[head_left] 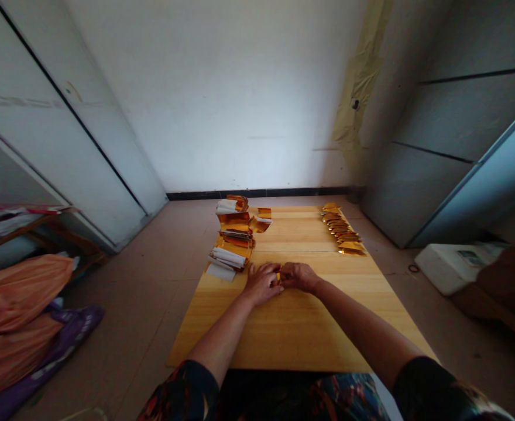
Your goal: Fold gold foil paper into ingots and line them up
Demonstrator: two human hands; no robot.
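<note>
My left hand [263, 284] and my right hand [299, 275] meet over the middle of the wooden board, fingers bent and closed together. Between them shows a small bit of gold foil paper [279, 275], mostly hidden by the fingers. Just beyond my left hand lie loose stacks of gold foil paper sheets [234, 222], some curled with their pale backs up. A row of folded gold paper pieces [343, 232] runs along the board's far right side, overlapping one another.
The wooden board [310, 333] stands before me, short of a white wall [240, 105]. Cabinets flank it on both sides. Orange cloth [16, 292] and a purple bag [79, 333] lie at left; a white box [444, 266] sits on the floor at right.
</note>
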